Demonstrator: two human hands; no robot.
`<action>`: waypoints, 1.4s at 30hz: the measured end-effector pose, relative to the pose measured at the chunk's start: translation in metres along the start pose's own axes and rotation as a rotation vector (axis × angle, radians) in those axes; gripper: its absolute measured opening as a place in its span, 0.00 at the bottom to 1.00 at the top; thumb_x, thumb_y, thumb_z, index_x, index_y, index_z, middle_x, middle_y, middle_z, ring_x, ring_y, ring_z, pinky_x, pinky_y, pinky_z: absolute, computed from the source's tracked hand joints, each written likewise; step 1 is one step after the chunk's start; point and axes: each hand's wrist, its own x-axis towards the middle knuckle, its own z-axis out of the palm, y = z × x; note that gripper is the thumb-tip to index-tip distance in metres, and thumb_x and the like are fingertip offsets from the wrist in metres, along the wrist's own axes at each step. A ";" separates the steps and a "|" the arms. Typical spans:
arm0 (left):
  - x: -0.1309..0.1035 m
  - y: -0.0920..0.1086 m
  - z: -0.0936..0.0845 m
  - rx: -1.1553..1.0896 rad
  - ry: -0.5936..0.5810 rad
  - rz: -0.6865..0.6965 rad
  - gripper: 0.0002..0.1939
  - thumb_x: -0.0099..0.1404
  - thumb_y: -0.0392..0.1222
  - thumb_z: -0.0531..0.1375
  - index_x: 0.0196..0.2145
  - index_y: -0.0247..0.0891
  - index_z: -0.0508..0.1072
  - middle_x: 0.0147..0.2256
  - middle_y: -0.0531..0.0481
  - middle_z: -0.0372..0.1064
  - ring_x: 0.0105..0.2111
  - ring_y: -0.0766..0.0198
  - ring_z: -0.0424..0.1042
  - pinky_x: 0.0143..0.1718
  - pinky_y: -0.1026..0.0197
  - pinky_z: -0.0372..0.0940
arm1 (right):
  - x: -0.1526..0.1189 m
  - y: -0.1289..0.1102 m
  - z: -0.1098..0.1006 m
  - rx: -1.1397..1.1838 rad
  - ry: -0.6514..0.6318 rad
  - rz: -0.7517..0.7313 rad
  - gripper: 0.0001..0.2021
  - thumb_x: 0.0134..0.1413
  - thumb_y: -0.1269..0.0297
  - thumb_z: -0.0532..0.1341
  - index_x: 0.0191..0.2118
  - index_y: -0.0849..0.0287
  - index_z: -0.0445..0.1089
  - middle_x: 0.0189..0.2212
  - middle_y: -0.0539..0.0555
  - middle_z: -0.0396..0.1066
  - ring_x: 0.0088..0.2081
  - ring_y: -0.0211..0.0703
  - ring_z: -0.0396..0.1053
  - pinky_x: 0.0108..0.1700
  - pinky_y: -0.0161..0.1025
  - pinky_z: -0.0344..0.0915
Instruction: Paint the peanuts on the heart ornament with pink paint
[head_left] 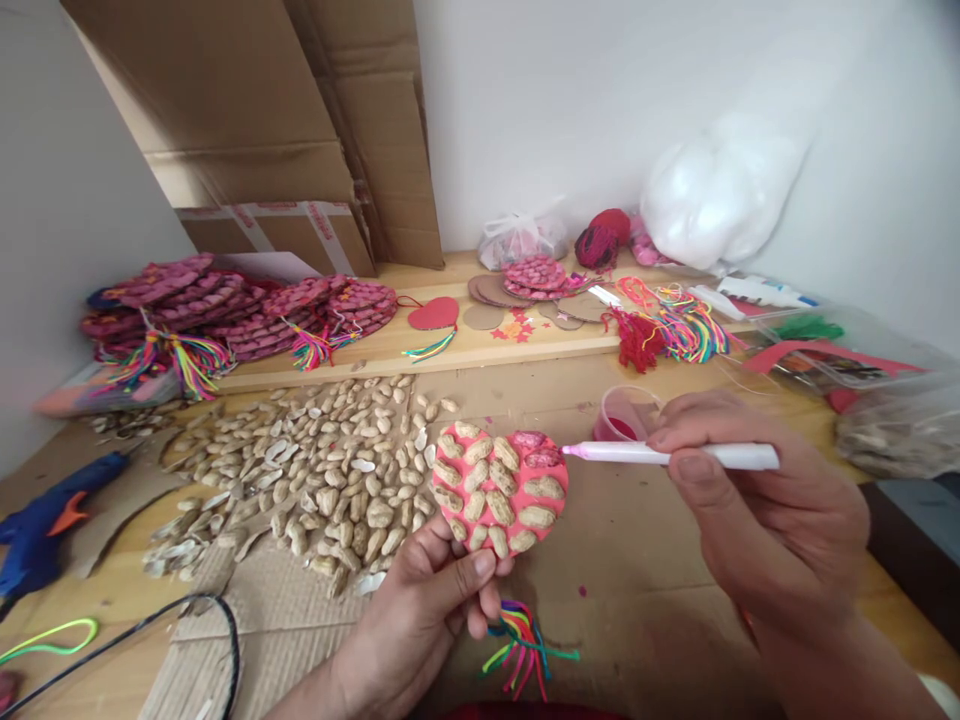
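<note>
A red heart-shaped piece (487,482) covered with peanut shells is held at its lower edge by my left hand (454,580), thumb in front. Two shells at its upper right are coloured dark pink; the others are plain tan. My right hand (750,500) pinches a white and pink marker-like tool (637,454), whose tip is at the heart's right edge beside the pink shells. Colourful strings (523,640) hang below the heart. Just behind the tool stands a small clear cup (622,415) with dark pink contents.
Many peanut shells (352,500) lie on cardboard at the left, near a blue glue gun (45,520) and black cable (232,640). Behind, a wooden ledge (480,362) bears stacked pink pieces (300,310), a plain red heart (433,313) and tassels (686,320).
</note>
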 end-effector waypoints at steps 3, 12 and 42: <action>0.000 0.001 0.001 0.008 0.011 0.003 0.08 0.61 0.37 0.71 0.34 0.33 0.75 0.32 0.50 0.75 0.21 0.74 0.69 0.20 0.74 0.62 | 0.000 0.001 0.000 -0.003 -0.003 -0.006 0.11 0.57 0.77 0.60 0.41 0.54 0.73 0.32 0.50 0.71 0.40 0.42 0.70 0.49 0.46 0.67; 0.000 -0.001 0.000 0.203 0.053 0.079 0.13 0.62 0.45 0.70 0.36 0.34 0.73 0.26 0.52 0.75 0.20 0.72 0.70 0.24 0.71 0.65 | -0.002 -0.003 -0.002 -0.062 -0.029 -0.023 0.09 0.56 0.76 0.61 0.40 0.55 0.73 0.31 0.51 0.72 0.39 0.45 0.70 0.46 0.50 0.66; 0.002 0.006 0.011 0.320 0.158 -0.001 0.18 0.55 0.51 0.72 0.35 0.38 0.74 0.22 0.53 0.77 0.21 0.68 0.71 0.25 0.68 0.68 | 0.007 0.024 -0.025 -0.652 0.235 0.076 0.05 0.59 0.61 0.64 0.36 0.56 0.74 0.32 0.52 0.74 0.38 0.44 0.70 0.44 0.45 0.65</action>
